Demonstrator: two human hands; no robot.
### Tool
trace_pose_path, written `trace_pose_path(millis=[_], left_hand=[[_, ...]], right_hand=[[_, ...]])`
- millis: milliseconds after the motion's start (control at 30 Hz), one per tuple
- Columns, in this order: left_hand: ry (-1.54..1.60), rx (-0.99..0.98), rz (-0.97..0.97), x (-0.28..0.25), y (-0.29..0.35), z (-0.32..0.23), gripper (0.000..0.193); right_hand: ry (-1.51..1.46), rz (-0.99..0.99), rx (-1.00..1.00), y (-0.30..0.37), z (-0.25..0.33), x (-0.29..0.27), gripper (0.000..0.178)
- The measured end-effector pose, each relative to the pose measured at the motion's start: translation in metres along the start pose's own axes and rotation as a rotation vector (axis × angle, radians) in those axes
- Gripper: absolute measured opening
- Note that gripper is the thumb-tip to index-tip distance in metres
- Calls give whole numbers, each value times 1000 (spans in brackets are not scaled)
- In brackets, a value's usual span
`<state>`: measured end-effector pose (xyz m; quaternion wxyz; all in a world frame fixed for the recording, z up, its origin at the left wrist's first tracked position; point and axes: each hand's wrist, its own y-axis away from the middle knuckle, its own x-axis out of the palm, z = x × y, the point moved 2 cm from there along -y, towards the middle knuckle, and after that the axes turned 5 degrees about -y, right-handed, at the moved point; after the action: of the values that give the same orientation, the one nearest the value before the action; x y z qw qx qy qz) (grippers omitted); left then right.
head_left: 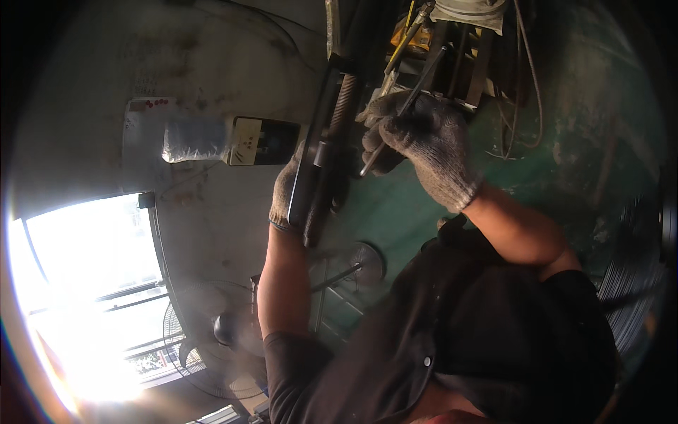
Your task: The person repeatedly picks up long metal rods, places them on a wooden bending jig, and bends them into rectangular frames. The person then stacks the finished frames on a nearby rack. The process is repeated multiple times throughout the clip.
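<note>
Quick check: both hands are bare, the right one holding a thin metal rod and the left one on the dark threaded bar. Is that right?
Not quite. The head view shows both hands in grey knit gloves, not bare. The rest holds: the right hand grips a thin metal rod, and the left hand is on the dark threaded bar.

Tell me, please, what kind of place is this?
Probably a workshop or small factory. Gloved hands, left hand and right hand, work on a dark machine bar beside a green machine body; a standing fan is near the window.
</note>
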<state>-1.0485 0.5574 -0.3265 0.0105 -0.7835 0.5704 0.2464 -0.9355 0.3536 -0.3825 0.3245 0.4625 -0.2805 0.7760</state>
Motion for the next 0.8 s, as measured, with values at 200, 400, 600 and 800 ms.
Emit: trace_pose_path(millis=[200,400,600,800], left_hand=[[426,19,99,3,-3,2,52],[475,-18,228,1,-11,-6,39],[424,127,351,6,-19,0,31],[857,-204,611,0,-29,6,40]], right_hand=[[892,-187,113,16,36,-23,70],[1208,-355,-34,56,64,-89,44],[1558,-378,-305,94,57,-65,30],[2234,-424,-266,98,33,-1,12]])
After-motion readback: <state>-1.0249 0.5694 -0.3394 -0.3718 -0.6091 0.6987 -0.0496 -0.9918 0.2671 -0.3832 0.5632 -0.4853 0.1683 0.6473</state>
